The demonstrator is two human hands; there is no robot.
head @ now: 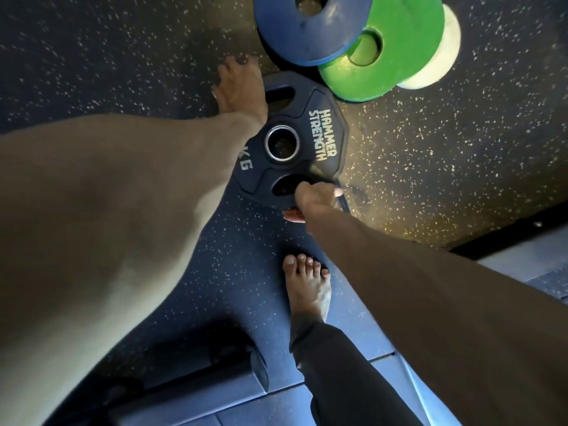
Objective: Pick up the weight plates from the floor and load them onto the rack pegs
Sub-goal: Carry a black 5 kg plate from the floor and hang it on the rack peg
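A black weight plate [307, 142] marked HAMMER STRENGTH, with a steel centre ring, sits low over the speckled rubber floor in the middle of the view. My right hand [315, 200] grips its near rim, fingers through a grip slot and thumb below. My left hand [241, 87] lies against the plate's far left rim, fingers spread and pointing away. Beyond it lie a blue plate [335, 35], a green plate [405, 47] and a pale plate [445, 53], overlapping on the floor. No rack pegs are in view.
My bare right foot [307, 290] stands just behind the black plate. A dark machine base with a rubber foot [258, 372] lies at the bottom left. A black frame bar [507, 233] crosses the floor at the right, with blue tiles behind it.
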